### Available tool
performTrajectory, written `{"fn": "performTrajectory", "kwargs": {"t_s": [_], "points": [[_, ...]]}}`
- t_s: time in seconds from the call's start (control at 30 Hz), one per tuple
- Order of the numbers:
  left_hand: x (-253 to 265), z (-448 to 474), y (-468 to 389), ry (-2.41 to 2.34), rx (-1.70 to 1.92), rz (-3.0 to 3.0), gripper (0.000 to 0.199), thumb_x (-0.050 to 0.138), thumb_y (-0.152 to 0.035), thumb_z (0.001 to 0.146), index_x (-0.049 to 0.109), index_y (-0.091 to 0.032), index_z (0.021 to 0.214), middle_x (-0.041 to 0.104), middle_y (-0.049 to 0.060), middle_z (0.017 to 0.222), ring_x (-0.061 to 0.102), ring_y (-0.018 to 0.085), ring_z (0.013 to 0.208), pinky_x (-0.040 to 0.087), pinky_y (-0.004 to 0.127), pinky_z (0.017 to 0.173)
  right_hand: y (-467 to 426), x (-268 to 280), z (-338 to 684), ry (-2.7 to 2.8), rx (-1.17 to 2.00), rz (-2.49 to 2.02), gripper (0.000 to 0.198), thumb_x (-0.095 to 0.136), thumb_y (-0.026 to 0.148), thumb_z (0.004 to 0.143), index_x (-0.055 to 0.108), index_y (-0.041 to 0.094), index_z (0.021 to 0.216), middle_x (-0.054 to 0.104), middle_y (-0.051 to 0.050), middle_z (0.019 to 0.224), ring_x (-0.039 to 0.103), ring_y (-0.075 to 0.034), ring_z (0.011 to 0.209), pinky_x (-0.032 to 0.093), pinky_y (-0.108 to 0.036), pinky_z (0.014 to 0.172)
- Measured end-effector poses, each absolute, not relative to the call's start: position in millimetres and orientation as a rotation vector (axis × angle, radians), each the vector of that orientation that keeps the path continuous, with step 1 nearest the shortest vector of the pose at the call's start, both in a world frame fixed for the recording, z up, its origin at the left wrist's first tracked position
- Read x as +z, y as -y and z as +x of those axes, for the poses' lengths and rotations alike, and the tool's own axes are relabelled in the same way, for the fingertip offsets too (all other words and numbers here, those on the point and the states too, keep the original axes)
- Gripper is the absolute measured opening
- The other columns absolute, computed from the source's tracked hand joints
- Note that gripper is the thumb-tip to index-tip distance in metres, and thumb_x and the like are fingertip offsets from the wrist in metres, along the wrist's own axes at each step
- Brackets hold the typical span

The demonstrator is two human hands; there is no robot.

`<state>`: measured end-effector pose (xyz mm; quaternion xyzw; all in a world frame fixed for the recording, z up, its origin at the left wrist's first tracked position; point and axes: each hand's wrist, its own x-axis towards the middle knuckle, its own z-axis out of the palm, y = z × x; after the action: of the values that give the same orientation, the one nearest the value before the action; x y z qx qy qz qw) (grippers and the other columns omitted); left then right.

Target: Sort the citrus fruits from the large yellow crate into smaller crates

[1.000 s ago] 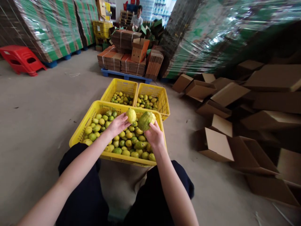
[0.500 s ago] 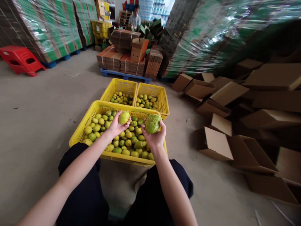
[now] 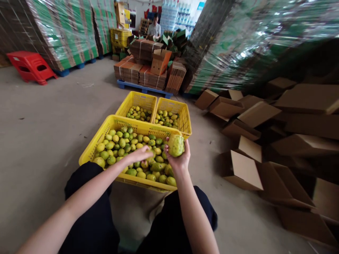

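My right hand is wrapped round a large, knobbly green lemon, held above the right side of the front yellow crate. My left hand reaches palm-down over the middle of that crate, just above the fruit. Its fingers are smeared by motion, so whether anything is in them does not show. Green and yellow lemons cover the bottom of the crate in a loose heap.
Behind stand two more yellow crates, a left one and a right one, each part-filled with lemons. Open cardboard boxes litter the right floor. Flattened cartons lie on a blue pallet. A red stool and a person are farther off.
My left hand has turned over and dropped lower toward the lemons; the smaller lemon it held no longer shows in it. My right hand keeps the large lemon, now turned and slightly lower.
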<state>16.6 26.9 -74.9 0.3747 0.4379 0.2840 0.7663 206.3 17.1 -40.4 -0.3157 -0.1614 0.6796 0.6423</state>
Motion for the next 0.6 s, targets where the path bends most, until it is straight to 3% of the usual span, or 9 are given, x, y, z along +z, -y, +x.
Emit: {"fn": "performTrajectory", "kwargs": {"t_s": [0.1,0.2,0.27,0.37,0.47,0.53,0.6], "points": [[-91,22,1,-0.944,0.479,0.816,0.016,0.073,-0.009,0.071,0.063,-0.021,0.068,0.053,-0.007,0.043,0.050,0.012,0.031,0.032,0.020,0.034,-19,-41,213,0.365,1.529,-0.760,0.038,0.064,0.055,0.078,0.068,0.022,0.096,0.075,-0.005,0.090,0.066,-0.019,0.068,0.053,-0.031,0.055],[-90,22,-1,-1.001,0.466,0.786,0.010,0.068,-0.015,0.077,0.062,-0.021,0.072,0.048,-0.007,0.042,0.051,0.014,0.033,0.038,0.023,0.036,-21,-43,218,0.381,1.505,-0.769,0.036,0.067,0.052,0.076,0.066,0.022,0.096,0.075,-0.004,0.091,0.068,-0.019,0.070,0.053,-0.030,0.055],[-72,18,-28,-1.072,0.508,0.756,0.007,0.065,-0.019,0.082,0.062,-0.019,0.076,0.053,-0.003,0.047,0.055,0.016,0.039,0.043,0.025,0.041,-21,-44,220,0.410,1.501,-0.769,0.036,0.067,0.052,0.076,0.066,0.023,0.096,0.075,-0.003,0.091,0.069,-0.019,0.070,0.053,-0.031,0.055],[-28,6,-96,-1.196,0.646,0.703,0.019,0.064,-0.029,0.086,0.062,-0.010,0.086,0.068,0.011,0.074,0.068,0.023,0.066,0.053,0.033,0.061,-18,-44,222,0.448,1.509,-0.787,0.037,0.068,0.053,0.075,0.067,0.023,0.097,0.075,-0.004,0.093,0.069,-0.021,0.072,0.054,-0.034,0.058],[-2,-8,-151,-1.334,0.882,0.693,0.037,0.058,-0.043,0.091,0.057,-0.006,0.097,0.066,0.019,0.107,0.069,0.028,0.097,0.051,0.038,0.086,-15,-41,222,0.507,1.539,-0.823,0.040,0.069,0.053,0.073,0.068,0.022,0.097,0.076,-0.006,0.093,0.071,-0.025,0.075,0.055,-0.037,0.061],[-10,-13,-156,-1.379,0.974,0.725,0.029,0.060,-0.037,0.091,0.059,-0.008,0.097,0.065,0.016,0.113,0.066,0.029,0.107,0.048,0.039,0.092,-13,-39,220,0.533,1.569,-0.838,0.041,0.070,0.053,0.072,0.068,0.020,0.098,0.076,-0.007,0.092,0.072,-0.025,0.074,0.056,-0.037,0.059],[-39,-15,-135,-1.407,0.941,0.735,0.019,0.064,-0.030,0.088,0.062,-0.011,0.087,0.068,0.015,0.105,0.065,0.033,0.107,0.049,0.041,0.089,-10,-36,218,0.526,1.594,-0.848,0.042,0.071,0.051,0.070,0.068,0.020,0.098,0.077,-0.007,0.091,0.072,-0.025,0.072,0.055,-0.035,0.056]]}}
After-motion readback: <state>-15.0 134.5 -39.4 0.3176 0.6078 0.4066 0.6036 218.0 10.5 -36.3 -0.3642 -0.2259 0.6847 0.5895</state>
